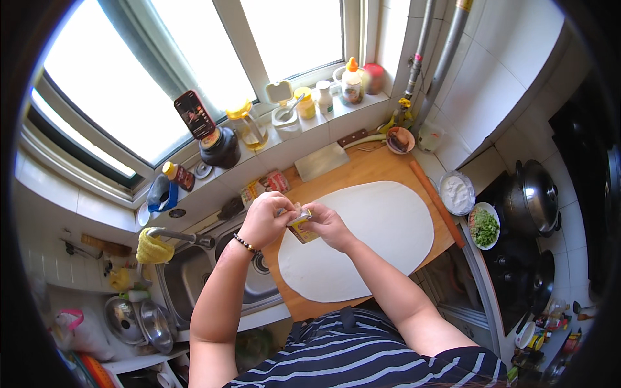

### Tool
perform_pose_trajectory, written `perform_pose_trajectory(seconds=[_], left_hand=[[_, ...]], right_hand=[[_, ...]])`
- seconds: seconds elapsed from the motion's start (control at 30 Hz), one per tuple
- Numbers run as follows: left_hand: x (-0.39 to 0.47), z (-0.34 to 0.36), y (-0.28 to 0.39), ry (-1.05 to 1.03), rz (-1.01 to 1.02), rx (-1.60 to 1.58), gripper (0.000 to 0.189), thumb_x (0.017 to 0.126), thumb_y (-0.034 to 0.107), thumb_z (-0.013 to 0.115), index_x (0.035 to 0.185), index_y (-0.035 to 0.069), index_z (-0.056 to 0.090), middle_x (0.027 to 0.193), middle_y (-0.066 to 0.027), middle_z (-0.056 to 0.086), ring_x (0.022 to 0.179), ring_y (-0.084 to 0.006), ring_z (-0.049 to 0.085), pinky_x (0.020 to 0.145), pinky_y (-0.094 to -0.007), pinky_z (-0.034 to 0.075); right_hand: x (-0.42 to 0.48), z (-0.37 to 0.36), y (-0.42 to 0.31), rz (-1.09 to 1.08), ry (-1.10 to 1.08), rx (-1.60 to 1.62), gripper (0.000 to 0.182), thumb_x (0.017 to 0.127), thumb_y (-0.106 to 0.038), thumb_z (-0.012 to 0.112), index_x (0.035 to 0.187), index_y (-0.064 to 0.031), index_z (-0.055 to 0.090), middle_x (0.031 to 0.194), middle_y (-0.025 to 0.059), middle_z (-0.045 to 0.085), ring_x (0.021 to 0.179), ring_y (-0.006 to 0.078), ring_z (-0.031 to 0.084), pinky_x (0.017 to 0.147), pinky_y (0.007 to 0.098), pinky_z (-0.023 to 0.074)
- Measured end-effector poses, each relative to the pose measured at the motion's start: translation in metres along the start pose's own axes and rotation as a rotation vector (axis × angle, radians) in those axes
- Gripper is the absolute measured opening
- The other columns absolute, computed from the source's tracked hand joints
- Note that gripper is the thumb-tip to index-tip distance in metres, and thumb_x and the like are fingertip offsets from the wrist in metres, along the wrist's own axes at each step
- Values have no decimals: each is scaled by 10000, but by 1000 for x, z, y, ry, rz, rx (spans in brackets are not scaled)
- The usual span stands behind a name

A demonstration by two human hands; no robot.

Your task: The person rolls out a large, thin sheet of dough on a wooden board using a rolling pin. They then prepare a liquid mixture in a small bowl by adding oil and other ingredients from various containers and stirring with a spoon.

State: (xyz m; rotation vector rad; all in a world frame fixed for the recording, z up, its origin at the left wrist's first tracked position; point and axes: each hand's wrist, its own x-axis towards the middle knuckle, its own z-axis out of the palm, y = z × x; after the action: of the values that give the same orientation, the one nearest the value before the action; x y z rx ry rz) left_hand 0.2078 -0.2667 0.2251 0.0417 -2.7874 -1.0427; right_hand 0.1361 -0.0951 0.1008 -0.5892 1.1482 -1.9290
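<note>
Between my two hands is a small yellow printed carton (303, 234), held above the left part of a large rolled-out sheet of dough (368, 233). My right hand (327, 224) grips the carton's side near its top. At the carton's upper end, the fingers of my left hand (271, 218) are pinched together on what looks like the flap or a bit of inner wrapping; the fingers hide the detail. The dough lies flat on a wooden board (310, 310), thin and roughly oval. Along the board's right side rests a wooden rolling pin (436, 203).
A cleaver (322, 161) and a printed packet (266, 186) lie at the board's back. Right of it stand a bowl of white powder (456, 193), a bowl of chopped greens (483, 226) and a lidded pot (529, 199). A sink (187, 274) is left; jars and a phone (194, 114) line the sill.
</note>
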Motion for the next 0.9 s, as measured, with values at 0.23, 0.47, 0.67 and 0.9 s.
perform_pose_trajectory(seconds=[0.23,0.47,0.67,0.9], left_hand=[[23,29,45,-41,79,-52,113,776,71,774,848,33,695,803,-98,671,797,-253,636,748,-355,493],[47,62,66,-169,72,116,49,886,131,675,885,92,704,850,-50,698,894,-228,647,1003,-437,389],[64,85,91,88,89,113,216,921,148,646,1125,125,711,1056,-94,713,1108,-269,626,1104,-516,317],[27,68,99,295,86,106,323,886,146,678,1200,72,672,1242,-128,674,1212,-324,581,1079,-450,379]], right_hand=[[-18,-42,-53,-5,24,-231,250,933,-10,650,1176,-54,611,1072,32,663,1007,114,633,896,284,519],[-36,-73,-84,-92,59,-125,255,896,34,647,1131,-63,662,1051,22,680,988,111,639,897,279,526],[-22,-118,-101,-213,97,-93,268,888,63,629,1122,-65,650,1044,18,687,976,105,641,881,274,532],[86,-220,-152,-528,666,-330,261,892,-21,725,1130,-33,619,1005,-8,615,902,104,574,830,255,488]])
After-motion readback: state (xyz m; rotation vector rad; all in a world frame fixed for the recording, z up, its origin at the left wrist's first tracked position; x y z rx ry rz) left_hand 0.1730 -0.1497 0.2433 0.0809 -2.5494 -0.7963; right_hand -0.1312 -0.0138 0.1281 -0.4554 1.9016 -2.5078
